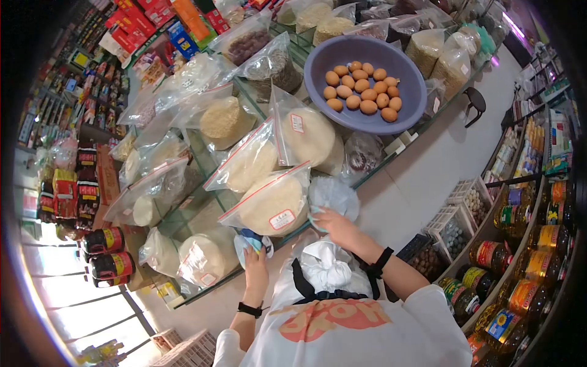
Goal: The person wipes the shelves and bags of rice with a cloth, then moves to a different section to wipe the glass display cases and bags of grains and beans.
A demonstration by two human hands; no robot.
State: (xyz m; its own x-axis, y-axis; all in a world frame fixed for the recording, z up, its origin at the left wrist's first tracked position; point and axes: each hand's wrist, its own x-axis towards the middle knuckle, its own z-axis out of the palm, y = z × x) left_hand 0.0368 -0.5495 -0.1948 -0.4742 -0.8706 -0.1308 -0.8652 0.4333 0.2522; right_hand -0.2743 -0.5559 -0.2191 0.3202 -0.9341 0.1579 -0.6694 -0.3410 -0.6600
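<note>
At the near edge of the glass counter, my left hand (254,260) is closed on a light blue cloth (241,249), beside a zip bag of pale grain (264,207) with a red-edged label. My right hand (333,226) touches a bluish-white translucent plastic bag (335,197) at the counter edge, its fingertips partly hidden against a light blue piece. I cannot make out what, if anything, those fingers grip. Another bag of white grain (306,136) stands behind. Farther back, a purple basin (315,79) holds several brown eggs (368,95).
More grain bags (205,260) cover the counter (202,214). Oil bottles (526,293) line the curved shelf at right, near white egg crates (449,229). Dark-capped bottles (110,254) stand at left. A dark stool (474,105) is behind the counter's right side.
</note>
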